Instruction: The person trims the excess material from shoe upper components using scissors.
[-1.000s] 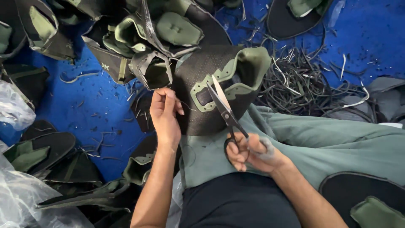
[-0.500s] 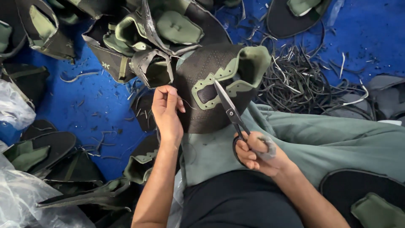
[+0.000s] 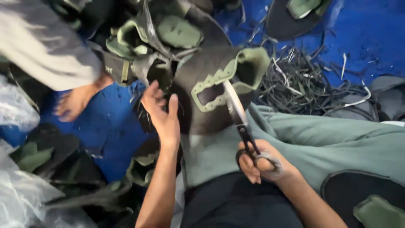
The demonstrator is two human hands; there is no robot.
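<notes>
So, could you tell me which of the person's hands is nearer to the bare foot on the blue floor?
Left. The left hand lies on the dark shoe piece, just right of the bare foot. The right hand holds scissors farther right, over the lap.

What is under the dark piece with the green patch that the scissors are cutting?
The dark piece rests on a green-trousered leg and blue floor. What lies beneath its middle is covered.

Clear, crinkled plastic bags (image 3: 25, 198) bulge at the lower left edge of the blue floor sheet (image 3: 105, 126), and another pale plastic bag (image 3: 14, 109) sits higher on that left edge. No labels, signs or screens.
</notes>
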